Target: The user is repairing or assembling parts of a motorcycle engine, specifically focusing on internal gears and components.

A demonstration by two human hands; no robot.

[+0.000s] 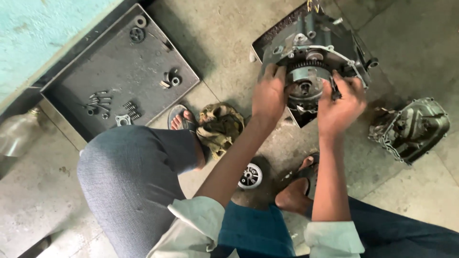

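A grey motorcycle engine block [330, 36] stands in a dark metal tray [260, 43] on the concrete floor. A round toothed clutch assembly [306, 81] faces me at its front. My left hand [268, 95] grips the clutch's left side. My right hand [340, 102] grips its right side, with a small dark part under the fingers. My forearms hide the lower edge of the assembly.
A large flat tray [119, 71] at upper left holds bolts, springs and small gears. A dirty rag [220, 126] lies by my sandalled left foot [184, 122]. A round metal part [250, 176] sits between my feet. An engine cover [409, 129] lies at right. A bottle [16, 134] lies far left.
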